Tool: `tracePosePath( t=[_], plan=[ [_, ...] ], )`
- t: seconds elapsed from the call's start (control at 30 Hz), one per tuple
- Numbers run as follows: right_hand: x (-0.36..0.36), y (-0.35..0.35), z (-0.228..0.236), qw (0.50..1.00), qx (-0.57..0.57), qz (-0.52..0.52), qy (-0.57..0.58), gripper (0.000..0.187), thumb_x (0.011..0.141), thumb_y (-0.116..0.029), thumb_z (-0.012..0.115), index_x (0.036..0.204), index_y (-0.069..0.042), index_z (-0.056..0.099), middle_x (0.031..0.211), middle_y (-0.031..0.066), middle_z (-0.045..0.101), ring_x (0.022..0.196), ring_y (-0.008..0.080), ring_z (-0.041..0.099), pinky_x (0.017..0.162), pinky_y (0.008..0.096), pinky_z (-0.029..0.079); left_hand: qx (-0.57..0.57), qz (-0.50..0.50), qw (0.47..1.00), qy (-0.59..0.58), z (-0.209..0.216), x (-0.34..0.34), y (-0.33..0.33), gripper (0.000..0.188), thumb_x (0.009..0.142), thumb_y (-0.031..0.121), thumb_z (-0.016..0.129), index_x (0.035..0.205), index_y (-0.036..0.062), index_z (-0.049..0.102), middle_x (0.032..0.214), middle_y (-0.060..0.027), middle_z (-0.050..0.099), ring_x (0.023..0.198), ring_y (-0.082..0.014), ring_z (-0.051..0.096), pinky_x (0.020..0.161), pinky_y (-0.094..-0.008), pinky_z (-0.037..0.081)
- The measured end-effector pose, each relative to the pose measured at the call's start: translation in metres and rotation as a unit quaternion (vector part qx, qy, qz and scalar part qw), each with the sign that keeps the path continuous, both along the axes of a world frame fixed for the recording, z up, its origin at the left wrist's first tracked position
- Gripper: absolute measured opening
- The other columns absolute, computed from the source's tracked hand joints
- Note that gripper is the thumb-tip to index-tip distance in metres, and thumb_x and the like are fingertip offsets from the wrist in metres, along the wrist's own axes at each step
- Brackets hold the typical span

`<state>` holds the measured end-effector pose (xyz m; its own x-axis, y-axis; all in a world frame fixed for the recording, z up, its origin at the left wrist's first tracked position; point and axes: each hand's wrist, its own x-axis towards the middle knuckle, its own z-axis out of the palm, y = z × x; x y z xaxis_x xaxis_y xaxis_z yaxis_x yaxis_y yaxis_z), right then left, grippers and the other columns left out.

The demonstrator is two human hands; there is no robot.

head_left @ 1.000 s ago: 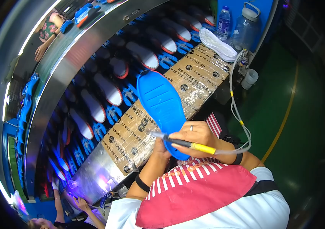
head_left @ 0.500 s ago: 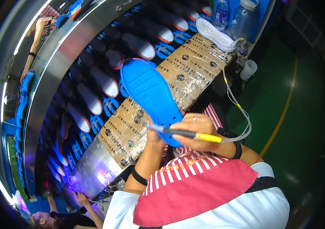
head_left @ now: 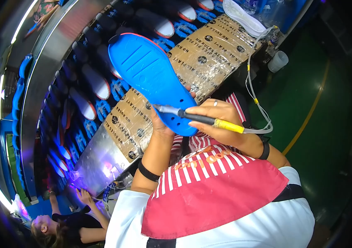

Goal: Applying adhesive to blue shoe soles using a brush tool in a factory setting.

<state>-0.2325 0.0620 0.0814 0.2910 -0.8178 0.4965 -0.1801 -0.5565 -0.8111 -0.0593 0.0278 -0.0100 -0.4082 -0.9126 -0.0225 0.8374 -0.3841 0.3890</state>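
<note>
A blue shoe sole (head_left: 142, 62) is held up over the bench, its wide end pointing away and left and its narrow end, with small holes, toward me. My left hand (head_left: 161, 123) grips it from beneath near the narrow end; most of those fingers are hidden behind it. In my right hand (head_left: 219, 115) is a brush with a black and yellow handle (head_left: 229, 125), a clear tube running from its rear. The brush's bristle tip lies at the sole's left edge, close to my left hand; whether it touches cannot be told.
Cardboard wrapped in clear film (head_left: 203, 58) covers the bench. Beyond it are rows of dark shoe uppers (head_left: 95, 82) and blue soles (head_left: 120, 89). A white sole (head_left: 242, 18), bottles and a white cup (head_left: 278, 61) stand far right. Another person (head_left: 76, 225) works at lower left.
The sole and both hands have moved left and away from me across the bench. The brush still meets the sole's left edge in view, now a little nearer the wide end.
</note>
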Motion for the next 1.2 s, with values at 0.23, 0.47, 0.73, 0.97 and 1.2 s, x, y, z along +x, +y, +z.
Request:
tracePosePath(
  t=[0.23, 0.47, 0.73, 0.97, 1.2],
  plan=[
    [-0.005, 0.000, 0.009, 0.986, 0.080, 0.148, -0.007, 0.025, 0.070, -0.010, 0.074, 0.093, -0.003, 0.067, 0.073, 0.0132, 0.063, 0.063, 0.0233, 0.062, 0.058, 0.0301, 0.048, 0.024, 0.014, 0.998, 0.057, 0.000, 0.018, -0.005, 0.092, 0.070, 0.061, 0.065, 0.136, 0.0063, 0.031, 0.126, -0.0281, 0.044, 0.114, -0.0427, 0.047, 0.087, -0.0532, 0.047],
    [-0.007, -0.003, -0.003, 0.981, 0.057, 0.179, 0.038, 0.028, 0.068, -0.006, 0.075, 0.094, 0.000, 0.067, 0.075, 0.0119, 0.065, 0.066, 0.0217, 0.061, 0.060, 0.0302, 0.047, -0.076, -0.078, 0.994, -0.017, 0.012, 0.040, -0.015, 0.098, 0.068, 0.060, 0.066, 0.134, -0.0021, 0.030, 0.125, -0.0294, 0.045, 0.113, -0.0429, 0.049, 0.089, -0.0527, 0.046],
    [-0.007, -0.006, -0.008, 0.983, 0.018, 0.171, 0.062, 0.023, 0.071, -0.014, 0.073, 0.091, -0.004, 0.068, 0.072, 0.0110, 0.063, 0.063, 0.0240, 0.059, 0.059, 0.0312, 0.047, -0.057, -0.162, 0.963, -0.206, 0.025, 0.061, -0.036, 0.057, 0.087, 0.028, 0.057, 0.129, -0.0060, 0.040, 0.121, -0.0200, 0.053, 0.106, -0.0243, 0.058, 0.091, -0.0345, 0.047],
    [-0.004, -0.010, -0.006, 0.981, -0.030, 0.179, 0.067, 0.024, 0.068, -0.010, 0.074, 0.090, -0.004, 0.067, 0.074, 0.0091, 0.064, 0.062, 0.0242, 0.057, 0.059, 0.0330, 0.046, -0.028, -0.269, 0.892, -0.364, 0.061, 0.052, -0.043, 0.042, 0.089, 0.028, 0.055, 0.115, -0.0051, 0.056, 0.106, -0.0154, 0.063, 0.091, -0.0175, 0.063, 0.080, -0.0291, 0.051],
    [-0.004, -0.010, -0.012, 0.946, 0.013, 0.296, 0.135, 0.023, 0.067, -0.011, 0.075, 0.088, -0.008, 0.068, 0.068, 0.0089, 0.062, 0.060, 0.0240, 0.057, 0.060, 0.0317, 0.046, -0.042, -0.387, 0.795, -0.464, 0.069, 0.049, -0.054, 0.045, 0.089, 0.034, 0.056, 0.117, -0.0017, 0.057, 0.108, -0.0140, 0.063, 0.094, -0.0174, 0.062, 0.082, -0.0278, 0.049]
  ],
)
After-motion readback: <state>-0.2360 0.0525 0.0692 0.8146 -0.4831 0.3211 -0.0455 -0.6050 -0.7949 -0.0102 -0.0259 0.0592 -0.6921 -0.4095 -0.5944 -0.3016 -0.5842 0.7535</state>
